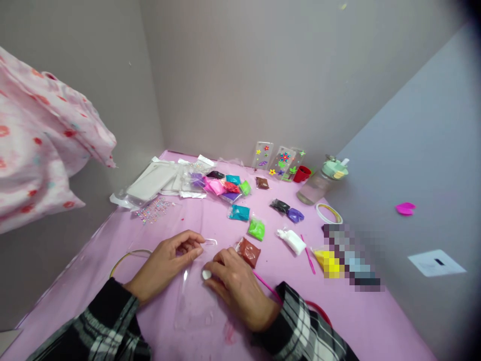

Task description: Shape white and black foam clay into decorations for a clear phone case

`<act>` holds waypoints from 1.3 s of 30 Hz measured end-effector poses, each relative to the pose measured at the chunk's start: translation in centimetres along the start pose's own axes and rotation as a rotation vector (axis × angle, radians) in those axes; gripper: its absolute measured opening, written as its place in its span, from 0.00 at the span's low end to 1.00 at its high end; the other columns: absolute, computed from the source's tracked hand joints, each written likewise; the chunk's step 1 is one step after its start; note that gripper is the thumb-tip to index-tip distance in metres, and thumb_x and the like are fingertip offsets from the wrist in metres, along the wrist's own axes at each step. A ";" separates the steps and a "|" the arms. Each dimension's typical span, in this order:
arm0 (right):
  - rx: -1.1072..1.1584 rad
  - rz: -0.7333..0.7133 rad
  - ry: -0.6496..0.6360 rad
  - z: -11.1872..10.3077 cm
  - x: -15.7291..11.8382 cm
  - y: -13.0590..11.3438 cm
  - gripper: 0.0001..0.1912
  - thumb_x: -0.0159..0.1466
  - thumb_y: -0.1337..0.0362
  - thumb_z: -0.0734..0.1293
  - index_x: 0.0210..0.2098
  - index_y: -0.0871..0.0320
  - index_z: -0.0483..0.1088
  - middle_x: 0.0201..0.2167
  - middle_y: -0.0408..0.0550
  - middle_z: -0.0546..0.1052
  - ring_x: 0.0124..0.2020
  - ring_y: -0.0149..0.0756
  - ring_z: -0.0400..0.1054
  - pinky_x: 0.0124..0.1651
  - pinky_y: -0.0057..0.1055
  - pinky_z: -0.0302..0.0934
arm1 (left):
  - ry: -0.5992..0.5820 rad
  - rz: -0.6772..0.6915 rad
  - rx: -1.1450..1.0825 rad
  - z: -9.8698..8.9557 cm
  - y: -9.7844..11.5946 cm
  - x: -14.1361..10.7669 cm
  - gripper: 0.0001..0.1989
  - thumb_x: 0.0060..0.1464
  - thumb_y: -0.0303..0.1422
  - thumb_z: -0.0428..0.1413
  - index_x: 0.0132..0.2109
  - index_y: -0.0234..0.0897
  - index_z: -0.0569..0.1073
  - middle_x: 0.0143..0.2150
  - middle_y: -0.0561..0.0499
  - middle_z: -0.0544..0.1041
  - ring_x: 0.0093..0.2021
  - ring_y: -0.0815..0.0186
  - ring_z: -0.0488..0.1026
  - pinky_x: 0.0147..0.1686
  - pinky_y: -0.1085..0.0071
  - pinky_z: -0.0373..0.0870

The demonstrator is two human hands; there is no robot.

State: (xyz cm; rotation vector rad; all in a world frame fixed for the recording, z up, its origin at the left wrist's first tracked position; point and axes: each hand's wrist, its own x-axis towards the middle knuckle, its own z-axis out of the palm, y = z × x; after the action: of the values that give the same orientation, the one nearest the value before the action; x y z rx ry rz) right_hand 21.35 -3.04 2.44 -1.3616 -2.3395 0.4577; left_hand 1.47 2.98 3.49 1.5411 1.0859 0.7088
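Blending into the pink table (203, 215), the clear phone case (195, 306) is pretty hard to make out, and part of its right side is covered by the right hand (235, 276). A pink stick (267, 286) is partly blocked by the right arm, and a gold hoop (119, 259) is cut across by the left wrist (145, 288). Over on the right, a dark thing (351, 258) is blurred into blocks, along with part of a yellow packet (327, 261). A patterned cloth (48, 145) is chopped off by the left edge.

As for the grip, a small white lump (206, 274) is pinched in the right fingertips, probably right over the case. The left hand (176, 255) is curled by the case's far end, fingertips held narrow; whether anything's gripped there can't be told. The case itself is laid flat between both hands.
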 end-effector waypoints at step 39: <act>0.246 -0.072 0.335 -0.5 -0.7 -0.1 0.14 0.70 0.63 0.68 0.54 0.56 0.74 0.38 0.50 0.75 0.39 0.39 0.69 0.41 0.34 0.64 | -0.323 -0.166 -0.407 1.7 -1.0 -0.2 0.25 0.52 0.41 0.67 0.54 0.40 0.70 0.37 0.55 0.75 0.39 0.66 0.70 0.43 0.68 0.64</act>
State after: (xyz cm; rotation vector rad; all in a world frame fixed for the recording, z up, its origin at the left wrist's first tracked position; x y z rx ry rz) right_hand 21.82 -3.63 2.79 -1.1374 -1.9803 0.4408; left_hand 2.57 2.15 2.08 1.1520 0.7605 0.5071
